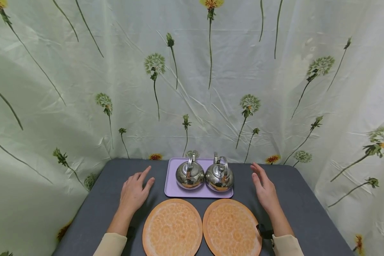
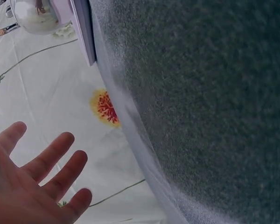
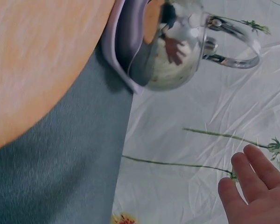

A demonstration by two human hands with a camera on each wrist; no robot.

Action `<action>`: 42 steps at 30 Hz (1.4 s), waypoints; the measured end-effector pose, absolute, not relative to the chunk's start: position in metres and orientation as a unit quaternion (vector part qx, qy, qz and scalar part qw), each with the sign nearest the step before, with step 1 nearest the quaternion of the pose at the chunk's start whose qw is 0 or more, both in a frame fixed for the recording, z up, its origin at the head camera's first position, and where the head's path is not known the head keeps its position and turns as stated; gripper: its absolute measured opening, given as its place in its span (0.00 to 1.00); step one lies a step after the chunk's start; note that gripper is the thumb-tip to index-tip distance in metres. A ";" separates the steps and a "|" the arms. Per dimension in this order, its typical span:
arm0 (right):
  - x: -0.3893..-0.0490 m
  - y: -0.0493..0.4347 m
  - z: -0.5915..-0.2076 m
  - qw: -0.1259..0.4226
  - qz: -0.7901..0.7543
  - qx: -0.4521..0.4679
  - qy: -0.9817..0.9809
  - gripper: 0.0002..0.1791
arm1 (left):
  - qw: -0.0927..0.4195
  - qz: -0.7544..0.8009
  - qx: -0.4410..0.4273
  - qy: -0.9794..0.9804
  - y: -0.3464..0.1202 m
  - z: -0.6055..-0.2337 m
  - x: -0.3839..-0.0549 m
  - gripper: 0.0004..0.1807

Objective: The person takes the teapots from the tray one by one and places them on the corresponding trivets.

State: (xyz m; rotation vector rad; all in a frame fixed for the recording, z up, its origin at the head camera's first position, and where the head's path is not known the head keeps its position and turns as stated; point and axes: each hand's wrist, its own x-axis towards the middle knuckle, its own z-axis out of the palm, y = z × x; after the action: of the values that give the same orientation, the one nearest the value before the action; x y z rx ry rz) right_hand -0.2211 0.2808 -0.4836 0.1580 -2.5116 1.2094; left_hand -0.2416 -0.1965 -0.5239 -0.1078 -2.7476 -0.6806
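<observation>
Two shiny steel teapots with looped top handles stand side by side on a lilac tray point(image 1: 198, 193) at the far side of the table: a left teapot point(image 1: 187, 177) and a right teapot point(image 1: 218, 179). My left hand point(image 1: 135, 190) hovers left of the tray, fingers spread and holding nothing. To the tray's right, my right hand point(image 1: 265, 188) is held with its fingers extended, apart from the right teapot. Both palms are bare in the wrist views. Two round, tan, bread-patterned mats lie in front of the tray, a left mat point(image 1: 172, 227) and a right mat point(image 1: 232, 227).
A dark grey cloth covers the table point(image 1: 92, 220). Behind and around it hangs a pale curtain point(image 1: 192, 71) printed with dandelions, close to the table's back edge. The two mats lie almost edge to edge, between the forearms.
</observation>
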 end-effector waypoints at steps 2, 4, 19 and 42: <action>-0.222 0.280 -0.483 0.167 0.447 0.053 -0.877 0.27 | 0.144 -0.243 -0.038 -0.958 -0.196 -0.524 -0.242 0.34; -0.223 0.280 -0.483 0.160 0.467 0.055 -0.868 0.27 | 0.137 -0.251 -0.039 -0.957 -0.195 -0.523 -0.243 0.34; -0.227 0.270 -0.474 0.115 0.561 0.054 -0.818 0.29 | 0.055 -0.320 -0.030 -0.945 -0.196 -0.530 -0.254 0.37; -0.236 0.257 -0.477 0.101 0.608 0.055 -0.785 0.28 | -0.028 -0.417 -0.047 -0.907 -0.185 -0.537 -0.257 0.33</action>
State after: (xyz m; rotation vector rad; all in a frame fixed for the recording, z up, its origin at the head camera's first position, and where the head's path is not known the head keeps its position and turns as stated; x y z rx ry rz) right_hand -0.2360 0.2568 -0.4769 0.1622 -2.3211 1.7974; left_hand -0.2570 -0.1849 -0.5369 -0.1499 -2.9013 -1.3351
